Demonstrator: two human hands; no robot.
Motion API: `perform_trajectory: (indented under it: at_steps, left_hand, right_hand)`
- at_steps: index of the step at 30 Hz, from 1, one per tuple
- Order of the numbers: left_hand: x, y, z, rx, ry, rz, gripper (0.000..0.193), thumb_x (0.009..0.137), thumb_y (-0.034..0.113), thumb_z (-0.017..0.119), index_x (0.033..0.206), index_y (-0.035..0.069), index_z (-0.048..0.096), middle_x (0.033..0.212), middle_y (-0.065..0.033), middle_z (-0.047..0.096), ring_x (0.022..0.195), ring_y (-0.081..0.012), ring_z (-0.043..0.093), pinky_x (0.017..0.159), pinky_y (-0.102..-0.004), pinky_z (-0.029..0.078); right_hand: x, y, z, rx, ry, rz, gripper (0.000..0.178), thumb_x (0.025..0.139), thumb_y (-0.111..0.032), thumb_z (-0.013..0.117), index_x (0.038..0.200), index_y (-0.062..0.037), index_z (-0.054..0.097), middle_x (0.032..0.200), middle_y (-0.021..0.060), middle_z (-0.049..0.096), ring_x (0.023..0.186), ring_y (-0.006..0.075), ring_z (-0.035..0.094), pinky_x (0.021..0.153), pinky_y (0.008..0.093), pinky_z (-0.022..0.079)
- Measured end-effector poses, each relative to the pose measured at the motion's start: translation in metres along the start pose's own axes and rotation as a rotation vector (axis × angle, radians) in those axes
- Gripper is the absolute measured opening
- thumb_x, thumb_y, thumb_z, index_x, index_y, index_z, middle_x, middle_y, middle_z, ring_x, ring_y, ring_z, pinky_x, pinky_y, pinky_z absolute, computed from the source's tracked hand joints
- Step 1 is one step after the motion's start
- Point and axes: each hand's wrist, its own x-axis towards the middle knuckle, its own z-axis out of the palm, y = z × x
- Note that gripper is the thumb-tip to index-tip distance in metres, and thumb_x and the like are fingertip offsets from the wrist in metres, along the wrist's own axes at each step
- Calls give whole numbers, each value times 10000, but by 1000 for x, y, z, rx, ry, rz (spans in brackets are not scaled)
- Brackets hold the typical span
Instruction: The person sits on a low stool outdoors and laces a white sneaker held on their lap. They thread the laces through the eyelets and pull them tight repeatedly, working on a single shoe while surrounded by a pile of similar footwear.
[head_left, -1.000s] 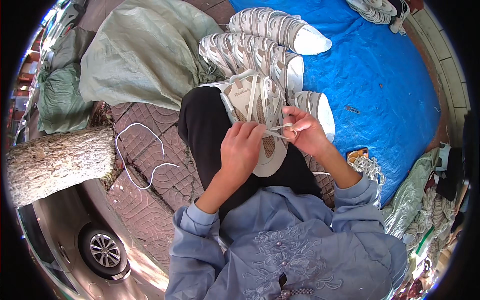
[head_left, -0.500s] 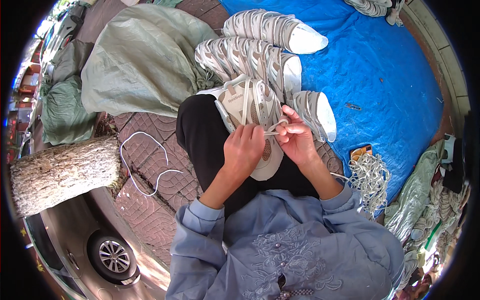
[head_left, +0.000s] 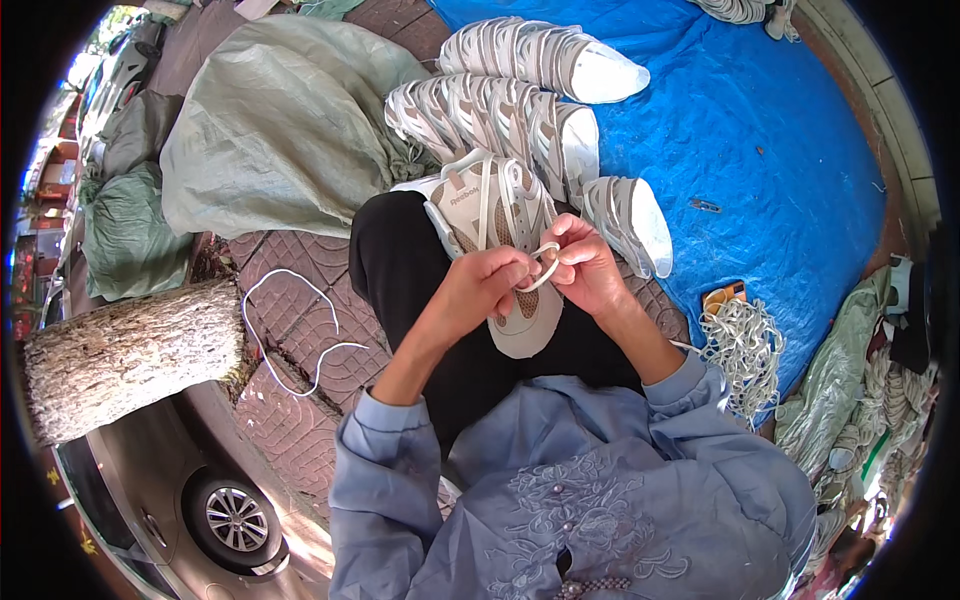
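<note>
A beige and white shoe upper [head_left: 519, 329] lies across my lap, its rounded toe pointing toward me. Over it, both hands hold a white shoelace [head_left: 541, 282] that forms a small loop between them. My left hand [head_left: 482, 288] is closed, thumb and forefinger pinching the lace. My right hand [head_left: 586, 264] pinches the other side of the loop between thumb and fingers. Part of the lace lies along the upper's tongue area, and its far eyelets are visible. My fingers hide the middle of the upper.
Nested stacks of similar shoe uppers [head_left: 612, 76] lie ahead on a blue tarp [head_left: 790, 190]. A bundle of white laces [head_left: 745, 350] rests at the right. One loose lace [head_left: 262, 345] is on the paving to the left, near a tree trunk [head_left: 130, 350] and a large sack [head_left: 280, 120].
The lace between my hands has opened into a clearer loop. My left hand has turned and shifted slightly left and down; my right hand stays near the same spot.
</note>
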Motion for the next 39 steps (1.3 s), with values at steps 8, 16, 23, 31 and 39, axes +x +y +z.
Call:
perform_trajectory:
  at_steps: [8, 16, 23, 31, 39]
  left_hand:
    - [23, 9, -4, -16, -286, -227, 156, 817, 161, 547, 845, 17, 598, 581, 3, 506, 417, -52, 440, 372, -180, 300]
    - [8, 3, 13, 441, 334, 294, 87, 722, 78, 592, 741, 8, 544, 581, -83, 535, 441, -162, 529, 397, -292, 399]
    - [3, -3, 24, 931, 470, 611, 48, 697, 24, 566, 736, 34, 539, 640, -75, 554, 517, -234, 571, 451, -313, 441]
    - [-35, -22, -15, 668, 553, 439, 101, 740, -16, 566, 835, 11, 588, 749, -104, 580, 608, -230, 584, 546, -289, 466]
    - [-25, -44, 4, 1013, 610, 308, 111, 709, 76, 599, 789, 65, 523, 725, -83, 546, 641, -256, 587, 513, -341, 471]
  right_hand:
    - [5, -3, -12, -94, -11, -55, 292, 603, 123, 524, 838, -40, 586, 695, 93, 570, 430, 85, 392, 407, 197, 292]
    - [-3, -38, 30, -1010, 23, -213, 424, 554, 73, 640, 952, -69, 608, 825, 5, 562, 558, 52, 426, 481, 170, 324]
    - [8, -48, 59, -1583, -191, 98, 163, 643, -45, 654, 804, -25, 641, 628, 39, 600, 608, 74, 558, 566, 237, 438]
    - [3, -53, 33, -1255, -43, 235, 58, 648, 2, 621, 699, -18, 638, 650, 19, 602, 536, 52, 497, 468, 193, 361]
    - [2, -69, 31, -1128, 24, 237, 162, 619, 58, 626, 768, -6, 643, 729, 32, 613, 643, 77, 537, 581, 197, 415]
